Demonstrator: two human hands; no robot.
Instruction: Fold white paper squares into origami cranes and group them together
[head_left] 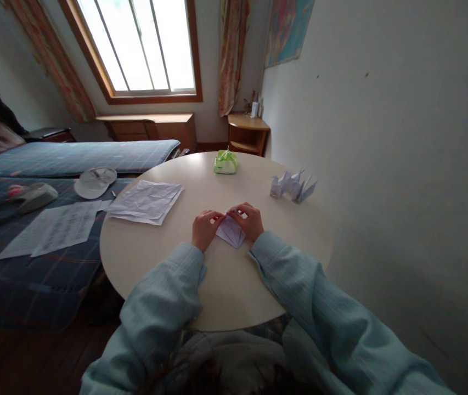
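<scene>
A small piece of folded paper (231, 232), white with crease lines, lies on the table between my hands, one corner pointing toward me. My left hand (206, 227) pinches its far left edge between thumb and fingers. On the opposite side, my right hand (249, 220) is closed on the far right edge, thumb and fingertips together. The fingertips of both hands nearly meet at the paper's far corner and hide that part of it.
The round table (201, 274) bears a stack of creased paper sheets (147, 202) at left, a green tissue pack (226, 162) at the back and several folded paper cranes (293, 186) at right. A bed (52, 285) with a cap (95, 182) and printed sheets (58, 227) adjoins the left; a wall stands right.
</scene>
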